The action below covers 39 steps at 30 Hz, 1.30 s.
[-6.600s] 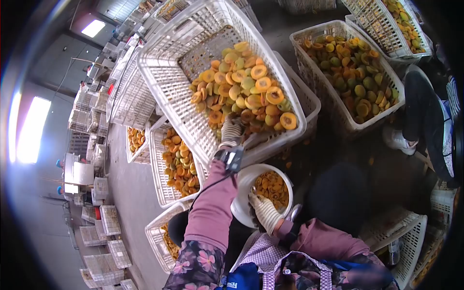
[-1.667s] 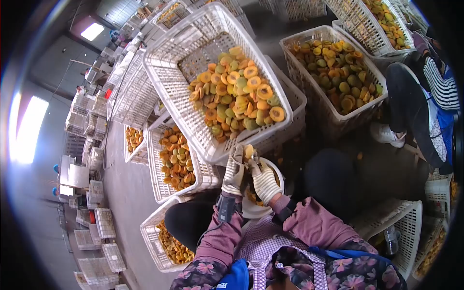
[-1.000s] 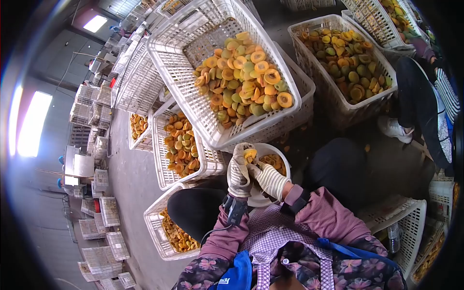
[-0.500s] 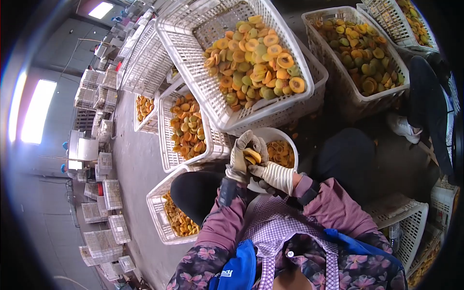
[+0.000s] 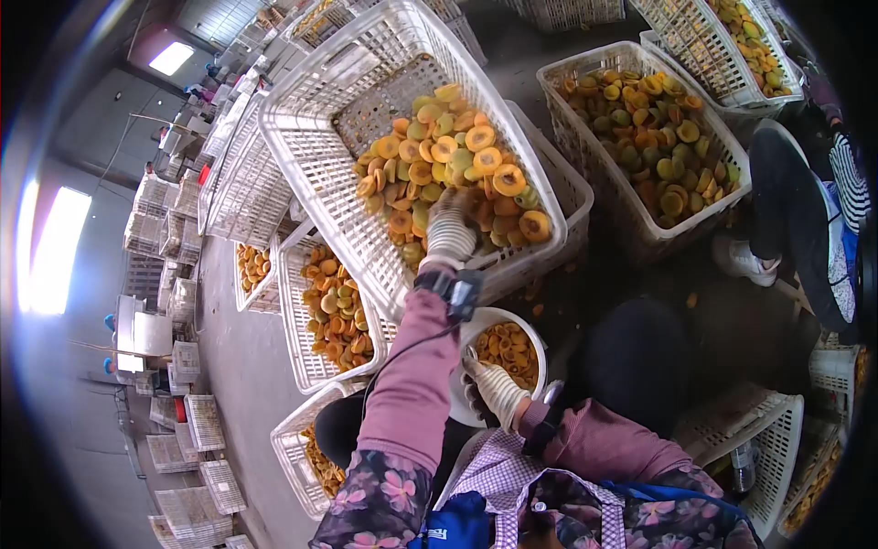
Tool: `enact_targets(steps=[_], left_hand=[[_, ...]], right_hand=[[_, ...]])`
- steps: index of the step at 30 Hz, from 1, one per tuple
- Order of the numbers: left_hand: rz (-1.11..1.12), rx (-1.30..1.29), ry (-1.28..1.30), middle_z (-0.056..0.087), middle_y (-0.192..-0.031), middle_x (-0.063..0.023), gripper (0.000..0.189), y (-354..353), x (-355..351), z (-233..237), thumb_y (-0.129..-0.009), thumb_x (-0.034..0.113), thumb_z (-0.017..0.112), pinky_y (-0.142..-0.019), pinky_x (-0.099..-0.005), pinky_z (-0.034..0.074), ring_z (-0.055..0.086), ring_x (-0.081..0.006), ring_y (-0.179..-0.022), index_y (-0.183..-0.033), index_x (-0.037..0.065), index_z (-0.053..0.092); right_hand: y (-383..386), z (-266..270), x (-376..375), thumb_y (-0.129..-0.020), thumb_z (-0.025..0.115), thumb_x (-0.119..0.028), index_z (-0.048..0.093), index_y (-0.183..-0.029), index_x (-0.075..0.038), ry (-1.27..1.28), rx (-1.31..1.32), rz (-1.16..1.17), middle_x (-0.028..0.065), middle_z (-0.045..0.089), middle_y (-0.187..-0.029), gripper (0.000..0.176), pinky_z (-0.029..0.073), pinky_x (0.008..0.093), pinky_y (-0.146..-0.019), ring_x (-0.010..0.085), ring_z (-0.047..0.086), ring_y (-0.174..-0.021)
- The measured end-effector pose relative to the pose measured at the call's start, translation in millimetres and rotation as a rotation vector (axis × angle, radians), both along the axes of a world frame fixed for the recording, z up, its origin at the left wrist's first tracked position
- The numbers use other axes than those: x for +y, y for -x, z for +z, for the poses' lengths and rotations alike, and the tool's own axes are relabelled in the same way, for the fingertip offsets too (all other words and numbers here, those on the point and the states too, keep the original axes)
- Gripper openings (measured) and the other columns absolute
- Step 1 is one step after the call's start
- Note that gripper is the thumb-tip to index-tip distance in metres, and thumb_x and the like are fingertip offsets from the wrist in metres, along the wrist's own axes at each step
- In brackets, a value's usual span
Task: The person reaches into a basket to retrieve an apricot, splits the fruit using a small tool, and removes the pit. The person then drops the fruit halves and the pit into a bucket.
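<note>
My left hand, in a striped work glove, reaches into the tilted white plastic crate. Its fingers are blurred and partly buried among the halved yellow peaches, so their grip is hidden. Closer to my body, my right hand, also gloved, is curled at the near side of a white bucket. Whatever those curled fingers hold is hidden. Orange fruit pieces lie inside the bucket, between my knees.
Another crate of peach halves stands to the right, near a seated person's leg. Fruit-filled crates line my left side. A crate with a clear bottle stands at lower right.
My left hand has left the fruit piece it held over the bucket and stretched forward into the crate. My right hand stays by the bucket. The view has shifted.
</note>
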<state>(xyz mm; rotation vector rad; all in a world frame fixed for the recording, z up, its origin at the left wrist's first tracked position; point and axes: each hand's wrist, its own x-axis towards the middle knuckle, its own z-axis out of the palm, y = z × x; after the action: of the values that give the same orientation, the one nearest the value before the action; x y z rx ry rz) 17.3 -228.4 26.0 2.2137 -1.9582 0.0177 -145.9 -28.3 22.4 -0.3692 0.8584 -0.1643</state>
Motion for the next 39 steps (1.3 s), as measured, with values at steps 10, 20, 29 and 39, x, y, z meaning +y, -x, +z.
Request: enact_targets(steps=[10, 20, 29, 39], left_hand=[[0.108, 0.493, -0.103, 0.056, -0.090, -0.0136, 0.027, -42, 81, -25, -0.081, 0.009, 0.053, -0.078, -0.0377, 0.047, 0.058, -0.0315, -0.086, -0.107, 0.008, 0.053], [0.243, 1.518, 0.397, 0.061, -0.095, -0.0117, 0.018, 7, 132, -27, -0.084, 0.007, 0.056, -0.073, -0.0253, 0.047, 0.059, -0.0197, -0.087, -0.102, 0.005, 0.057], [0.143, 0.102, -0.475, 0.056, -0.115, -0.0188, 0.038, 16, 28, -17, -0.078, 0.014, 0.054, -0.084, -0.0374, 0.048, 0.057, -0.0328, -0.100, -0.116, 0.011, 0.053], [0.008, 1.704, 0.129, 0.055, -0.113, -0.0102, 0.034, 51, 183, -13, -0.095, 0.019, 0.042, -0.088, -0.0260, 0.043, 0.053, -0.0179, -0.105, -0.124, 0.001, 0.042]], right_hand=[[1, 8, -7, -0.089, 0.047, -0.043, 0.053, -0.075, -0.010, 0.160, 0.026, -0.105, 0.0022, 0.047, -0.053, 0.037, 0.034, 0.0282, -0.036, 0.0141, 0.043, -0.039], [10, -7, -18, -0.089, 0.047, -0.044, 0.052, -0.086, -0.011, 0.324, -0.012, -0.387, 0.0015, 0.048, -0.058, 0.033, 0.037, 0.0299, -0.037, 0.0143, 0.046, -0.042], [19, 14, -26, -0.088, 0.053, -0.038, 0.056, -0.083, -0.011, 0.151, 0.071, -0.502, -0.0038, 0.051, -0.071, 0.027, 0.039, 0.0238, -0.057, 0.0075, 0.044, -0.060], [12, 5, -23, -0.092, 0.049, -0.037, 0.058, -0.104, -0.001, 0.594, 0.023, -0.370, 0.0039, 0.060, -0.088, 0.039, 0.043, 0.0273, -0.069, 0.0114, 0.052, -0.077]])
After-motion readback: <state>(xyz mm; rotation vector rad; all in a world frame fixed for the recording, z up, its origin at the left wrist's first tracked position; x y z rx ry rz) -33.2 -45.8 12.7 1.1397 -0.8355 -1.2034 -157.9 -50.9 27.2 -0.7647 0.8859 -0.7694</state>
